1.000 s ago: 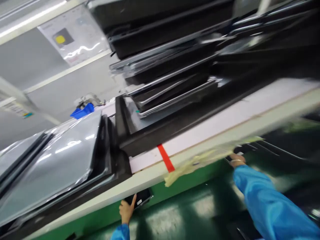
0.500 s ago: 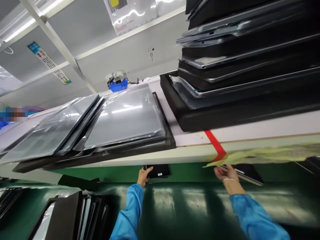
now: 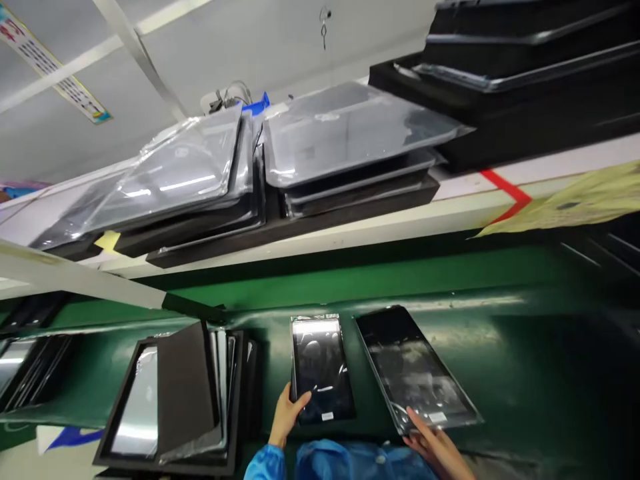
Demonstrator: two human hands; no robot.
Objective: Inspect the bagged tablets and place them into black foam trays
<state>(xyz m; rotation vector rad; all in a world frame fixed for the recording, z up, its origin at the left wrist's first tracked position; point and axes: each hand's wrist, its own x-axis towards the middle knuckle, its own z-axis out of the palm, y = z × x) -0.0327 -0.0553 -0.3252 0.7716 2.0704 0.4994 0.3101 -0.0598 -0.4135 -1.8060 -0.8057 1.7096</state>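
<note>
My left hand (image 3: 289, 415) grips the lower left edge of a black, glossy tablet-like panel (image 3: 324, 370), its thumb on the front. This panel has a small white label near its lower edge and clear film showing at the top. To the right, a second black tablet-like panel (image 3: 415, 373) lies tilted, also with a white label. My right hand (image 3: 433, 443) pinches its lower edge, thumb on top and fingers beneath. Both panels are over the dark green mat (image 3: 520, 380), apart from each other; whether they rest on it I cannot tell.
A black foam tray (image 3: 233, 427) with upright panels and a foam sheet (image 3: 185, 387) stands at my left. Above runs a white shelf (image 3: 350, 233) with stacks of bagged panels (image 3: 345, 133). Yellow film (image 3: 585, 203) hangs at its right edge, beside red tape (image 3: 507, 187).
Both hands have drawn back from beneath the shelf toward my body, bringing the two panels with them over the mat. The view has tilted downward.
</note>
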